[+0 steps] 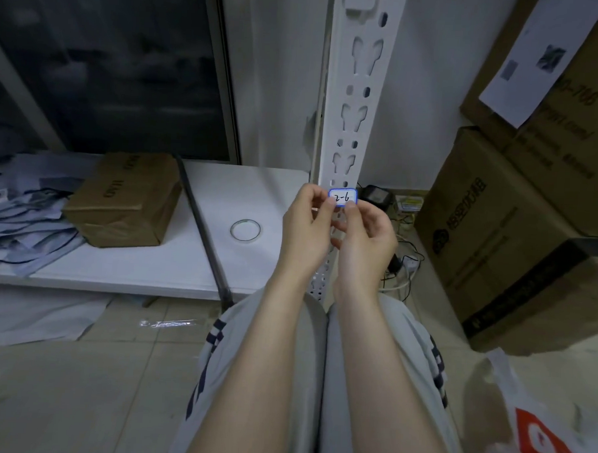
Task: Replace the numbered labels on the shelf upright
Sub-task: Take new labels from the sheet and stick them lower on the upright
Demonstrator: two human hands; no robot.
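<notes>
Low beside a white shelf board (186, 266) we see a brown cardboard box (124, 201), a roll of clear tape (245, 229) and a dark pole (201, 229) lying across it. Stacked cartons (496, 235) crowd the right, with tangled cables (404, 265) at their foot and a plastic bag (539, 425) with red print nearer us. 2 bare forearms reach forward over our knees. Our left hand (306, 223) and right hand (367, 236) meet, each pinching a lower corner of the label (342, 196) between thumb and forefinger, other fingers loosely curled. It is held before the white slotted shelf upright (360, 92), low down; we cannot tell whether it touches. It is white, blue-bordered and handwritten, reading roughly 2-6.
</notes>
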